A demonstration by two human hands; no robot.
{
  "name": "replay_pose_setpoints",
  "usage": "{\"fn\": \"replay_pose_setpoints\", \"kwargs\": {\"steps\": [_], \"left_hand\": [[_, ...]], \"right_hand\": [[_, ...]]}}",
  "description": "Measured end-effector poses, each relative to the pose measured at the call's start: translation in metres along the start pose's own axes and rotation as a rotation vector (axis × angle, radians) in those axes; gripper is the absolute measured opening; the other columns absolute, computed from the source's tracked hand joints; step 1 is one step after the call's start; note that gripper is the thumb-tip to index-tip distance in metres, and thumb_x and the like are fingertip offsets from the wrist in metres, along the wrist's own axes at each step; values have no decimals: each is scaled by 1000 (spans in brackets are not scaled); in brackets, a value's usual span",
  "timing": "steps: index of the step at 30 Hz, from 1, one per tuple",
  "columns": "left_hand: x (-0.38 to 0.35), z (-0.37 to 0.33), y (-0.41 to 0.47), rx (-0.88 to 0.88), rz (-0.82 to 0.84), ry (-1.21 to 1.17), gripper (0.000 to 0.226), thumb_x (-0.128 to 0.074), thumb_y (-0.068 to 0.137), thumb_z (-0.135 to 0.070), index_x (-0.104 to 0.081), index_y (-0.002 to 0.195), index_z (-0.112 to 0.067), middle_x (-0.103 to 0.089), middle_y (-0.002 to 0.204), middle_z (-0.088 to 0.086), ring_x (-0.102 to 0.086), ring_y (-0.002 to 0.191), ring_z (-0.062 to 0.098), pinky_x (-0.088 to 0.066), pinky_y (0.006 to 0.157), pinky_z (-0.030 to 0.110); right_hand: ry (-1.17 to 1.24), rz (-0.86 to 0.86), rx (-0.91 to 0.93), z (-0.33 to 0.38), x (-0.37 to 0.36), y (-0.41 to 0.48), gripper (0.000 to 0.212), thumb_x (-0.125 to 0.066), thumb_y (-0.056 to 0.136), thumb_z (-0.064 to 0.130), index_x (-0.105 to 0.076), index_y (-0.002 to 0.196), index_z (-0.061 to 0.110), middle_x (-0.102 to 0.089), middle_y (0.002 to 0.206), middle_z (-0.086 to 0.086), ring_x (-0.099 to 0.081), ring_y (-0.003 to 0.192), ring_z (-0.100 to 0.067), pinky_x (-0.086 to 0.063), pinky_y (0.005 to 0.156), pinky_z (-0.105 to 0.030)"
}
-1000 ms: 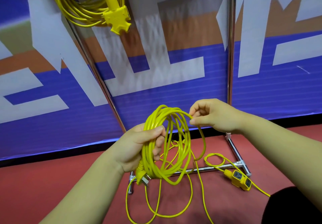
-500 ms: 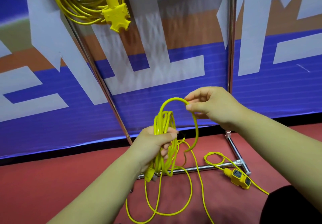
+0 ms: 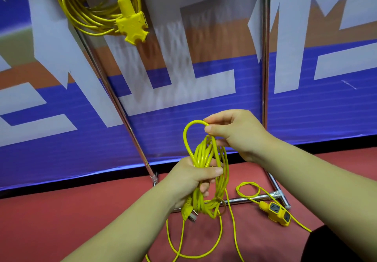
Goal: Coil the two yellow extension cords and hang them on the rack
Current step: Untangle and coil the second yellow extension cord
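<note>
My left hand (image 3: 190, 182) grips a bundle of yellow cord loops (image 3: 206, 159), with the plug end (image 3: 189, 214) hanging below the fist. Just above the bundle, my right hand (image 3: 234, 133) pinches a fresh loop of the same cord (image 3: 186, 133). Loose cord (image 3: 221, 239) trails down to the red floor and runs to a yellow socket block (image 3: 278, 214) lying at the right. A second yellow cord, coiled (image 3: 87, 15), hangs from the top of the metal rack (image 3: 114, 96) at the upper left, its three-way socket (image 3: 132, 25) dangling.
The rack's right upright (image 3: 265, 58) and its base bars (image 3: 244, 199) stand just behind my hands. A blue, white and orange banner (image 3: 306, 109) covers the wall behind. Red floor (image 3: 61, 210) spreads below. A dark shape (image 3: 334, 243) sits at the bottom right.
My right hand lifted a new loop up and now brings it down close to the bundle. The left hand turned the bundle edge-on and keeps its grip.
</note>
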State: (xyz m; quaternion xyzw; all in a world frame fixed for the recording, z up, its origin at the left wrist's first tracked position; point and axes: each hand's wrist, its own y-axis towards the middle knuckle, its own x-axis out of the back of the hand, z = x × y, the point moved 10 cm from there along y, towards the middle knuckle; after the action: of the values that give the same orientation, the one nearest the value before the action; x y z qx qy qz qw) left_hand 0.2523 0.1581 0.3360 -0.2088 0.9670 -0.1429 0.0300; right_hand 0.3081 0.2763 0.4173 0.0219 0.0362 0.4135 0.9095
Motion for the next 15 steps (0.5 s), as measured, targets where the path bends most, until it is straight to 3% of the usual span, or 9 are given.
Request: {"fn": "replay_pose_setpoints", "kwargs": {"steps": [3,6,11,15], "left_hand": [[-2,-4,0,-25,8,10,21,-79,82,-14,-61,82,-4,-54,56,5,-41,36,11,-44,43,25],[-2,-16,-3,-80,25,-2,17,-70,89,-9,-60,76,-8,-55,57,5,-41,36,11,-43,43,25],[28,-49,-17,-169,-67,-154,19,-76,81,-18,-64,68,-9,-45,60,11,-37,34,9,-43,41,23],[59,-74,-35,-259,-137,-369,9,-69,76,-20,-69,67,-15,-50,61,3,-35,34,5,-40,38,21]], "right_hand": [[14,-11,13,1,0,-1,14,-77,83,5,-74,92,15,-73,82,-8,-70,73,-17,-60,64,-28],[35,-8,60,4,7,-4,8,-76,85,12,-76,91,18,-75,82,-5,-72,76,-16,-61,71,-31],[-43,110,96,-4,6,-14,5,-74,87,13,-73,92,15,-72,87,-13,-68,80,-18,-60,76,-34],[-250,201,46,-37,3,-8,23,-82,77,9,-62,87,15,-66,83,-9,-60,73,-22,-49,71,-37]]}}
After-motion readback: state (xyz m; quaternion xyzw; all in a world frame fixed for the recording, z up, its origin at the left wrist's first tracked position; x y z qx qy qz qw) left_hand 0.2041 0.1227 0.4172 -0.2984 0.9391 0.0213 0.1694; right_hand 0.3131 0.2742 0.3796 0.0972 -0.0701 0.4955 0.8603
